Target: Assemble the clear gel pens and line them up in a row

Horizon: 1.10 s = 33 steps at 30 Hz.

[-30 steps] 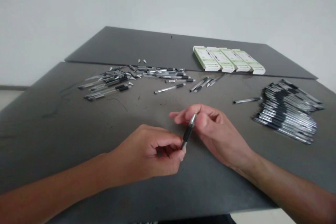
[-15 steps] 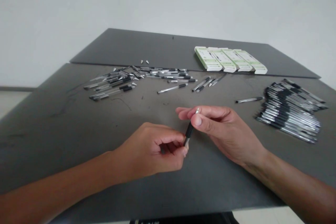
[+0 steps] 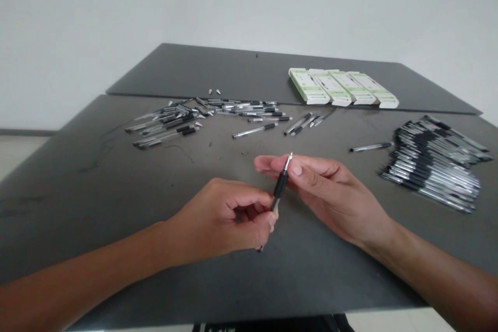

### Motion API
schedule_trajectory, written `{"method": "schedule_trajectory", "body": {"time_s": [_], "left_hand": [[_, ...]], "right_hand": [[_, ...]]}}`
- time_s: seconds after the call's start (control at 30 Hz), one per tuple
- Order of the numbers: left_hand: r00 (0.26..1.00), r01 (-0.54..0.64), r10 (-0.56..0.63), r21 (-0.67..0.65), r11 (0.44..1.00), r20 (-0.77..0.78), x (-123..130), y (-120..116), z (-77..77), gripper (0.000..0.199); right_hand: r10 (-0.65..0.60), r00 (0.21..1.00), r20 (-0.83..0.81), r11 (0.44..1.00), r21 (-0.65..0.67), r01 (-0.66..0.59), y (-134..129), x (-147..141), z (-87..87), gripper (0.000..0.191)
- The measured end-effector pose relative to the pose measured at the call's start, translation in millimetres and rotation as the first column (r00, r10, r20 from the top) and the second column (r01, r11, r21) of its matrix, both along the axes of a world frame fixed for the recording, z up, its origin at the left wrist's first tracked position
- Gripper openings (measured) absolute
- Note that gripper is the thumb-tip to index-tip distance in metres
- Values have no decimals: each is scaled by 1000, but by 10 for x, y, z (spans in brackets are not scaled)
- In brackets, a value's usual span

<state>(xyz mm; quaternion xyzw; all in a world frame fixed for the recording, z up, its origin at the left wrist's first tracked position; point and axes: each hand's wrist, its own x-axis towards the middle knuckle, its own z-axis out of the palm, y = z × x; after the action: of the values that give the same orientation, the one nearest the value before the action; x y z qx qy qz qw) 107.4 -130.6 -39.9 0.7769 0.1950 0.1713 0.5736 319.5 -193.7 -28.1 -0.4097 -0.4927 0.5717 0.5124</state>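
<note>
Lower than in the earlier frame, the dark far end of a slim ballpoint pen with a black ribbed grip and a silver tip point(image 3: 279, 188) is now seen poking out beneath the left hand point(image 3: 218, 220). The pen is held tilted in the air above a dark grey tabletop point(image 3: 249, 290), with its tip pointing up towards 1 o'clock. Its lower barrel is grasped by the left hand, which is turned knuckles up with the fingers curled inward. The black grip is pinched between the thumb and the index finger of the right hand point(image 3: 330, 192), whose fingers are stretched out towards 9 o'clock. Both forearms are angled in from the lower corners of the view.

From the hands, a loose scatter of similar pens point(image 3: 187, 119) is placed at 11 o'clock. Four white-and-green cardboard boxes point(image 3: 342, 87) are lined up side by side at 1 o'clock. A neat fanned stack of pens point(image 3: 431, 161) is laid at 3 o'clock, with a single black-and-clear pen point(image 3: 369, 147) lying just beside it.
</note>
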Motion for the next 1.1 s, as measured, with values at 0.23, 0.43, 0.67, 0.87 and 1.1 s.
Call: {"method": "schedule_trajectory", "body": {"time_s": [0.23,0.43,0.67,0.87,1.1], "left_hand": [[997,-80,81,184,980,1,-26,9,-52,16],[996,-93,89,267,959,26,-16,-18,-124,13],[995,-101,96,218,971,34,-28,16,-134,15],[995,-96,90,229,969,33,-24,32,-150,14],[995,-93,88,160,983,41,-33,32,-124,15]], "right_hand": [[-116,972,206,993,37,111,6,63,82,14],[-102,959,265,993,87,81,-9,56,139,14],[-159,975,154,987,-12,163,26,96,144,18],[-142,981,130,989,-11,144,10,81,80,17],[-152,985,80,988,-14,154,17,61,62,21]]}}
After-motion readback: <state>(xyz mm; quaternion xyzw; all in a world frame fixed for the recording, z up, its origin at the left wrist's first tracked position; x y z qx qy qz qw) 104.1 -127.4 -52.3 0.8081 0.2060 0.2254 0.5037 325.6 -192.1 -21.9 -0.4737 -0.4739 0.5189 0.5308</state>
